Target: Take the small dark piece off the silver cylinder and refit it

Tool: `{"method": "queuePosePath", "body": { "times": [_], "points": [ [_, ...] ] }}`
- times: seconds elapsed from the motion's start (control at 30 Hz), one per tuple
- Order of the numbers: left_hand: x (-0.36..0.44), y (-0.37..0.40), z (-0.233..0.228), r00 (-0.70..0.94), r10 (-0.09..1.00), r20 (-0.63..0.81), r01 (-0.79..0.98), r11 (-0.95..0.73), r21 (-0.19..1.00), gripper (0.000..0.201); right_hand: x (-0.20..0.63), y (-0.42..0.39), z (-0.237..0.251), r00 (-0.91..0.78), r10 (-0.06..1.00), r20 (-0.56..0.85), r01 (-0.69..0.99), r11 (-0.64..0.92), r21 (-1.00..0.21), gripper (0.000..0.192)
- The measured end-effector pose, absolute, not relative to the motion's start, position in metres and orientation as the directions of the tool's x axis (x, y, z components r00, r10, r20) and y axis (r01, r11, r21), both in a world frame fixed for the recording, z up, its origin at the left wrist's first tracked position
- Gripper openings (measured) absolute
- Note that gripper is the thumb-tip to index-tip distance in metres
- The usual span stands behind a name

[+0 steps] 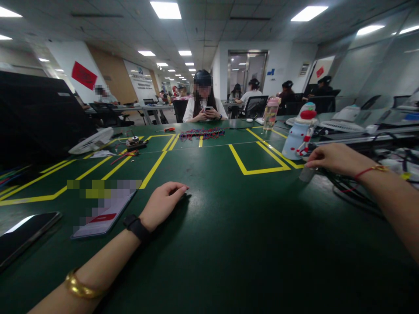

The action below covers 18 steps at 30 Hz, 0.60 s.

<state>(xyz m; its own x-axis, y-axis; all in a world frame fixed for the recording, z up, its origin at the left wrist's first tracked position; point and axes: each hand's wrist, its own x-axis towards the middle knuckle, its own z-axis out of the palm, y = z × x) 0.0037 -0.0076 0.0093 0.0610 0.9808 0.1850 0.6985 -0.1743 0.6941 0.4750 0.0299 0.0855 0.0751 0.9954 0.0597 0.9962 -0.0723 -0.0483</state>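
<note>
Resting flat at lower centre, the left hand (163, 204) lies loose and empty on the green desk (229, 244), beside a phone (104, 211). At right, the right hand (330, 159) closes over a small grey cylinder (307, 173), just below a snowman bottle (298, 133).

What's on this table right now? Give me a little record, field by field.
surface: green table with yellow tape lines
left hand: palm down on the table, holding nothing
right hand: fingers over a small grey object
near left hand: phone, second dark phone
near right hand: white and red bottle, cables
far side: person seated, beads on the table
</note>
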Motion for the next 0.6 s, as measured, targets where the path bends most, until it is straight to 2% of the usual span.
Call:
{"method": "queuePosePath", "body": {
  "times": [0.17, 0.33, 0.53, 0.6],
  "points": [
    [0.0035, -0.0074, 0.0087, 0.064, 0.981, 0.184, 0.698, -0.176, 0.694, 0.033, 0.4734, 0.0288, 0.0875, 0.109, 0.984, 0.139, 0.994, -0.106, -0.029, 0.029],
    [0.0032, -0.0065, 0.0081, 0.064, 0.984, 0.169, 0.702, -0.164, 0.693, 0.034, 0.4727, 0.0284, 0.0876, 0.087, 0.994, 0.068, 0.995, -0.09, 0.035, 0.025],
    [0.0023, -0.0047, 0.0069, 0.068, 0.984, 0.164, 0.707, -0.164, 0.688, 0.033, 0.4751, 0.0301, 0.0857, 0.11, 0.993, 0.051, 0.994, -0.111, 0.009, 0.038],
    [0.002, -0.0043, 0.0064, 0.07, 0.983, 0.167, 0.709, -0.167, 0.685, 0.033, 0.4762, 0.0307, 0.0856, 0.139, 0.99, 0.037, 0.99, -0.14, 0.027, 0.034]
  ]
}}
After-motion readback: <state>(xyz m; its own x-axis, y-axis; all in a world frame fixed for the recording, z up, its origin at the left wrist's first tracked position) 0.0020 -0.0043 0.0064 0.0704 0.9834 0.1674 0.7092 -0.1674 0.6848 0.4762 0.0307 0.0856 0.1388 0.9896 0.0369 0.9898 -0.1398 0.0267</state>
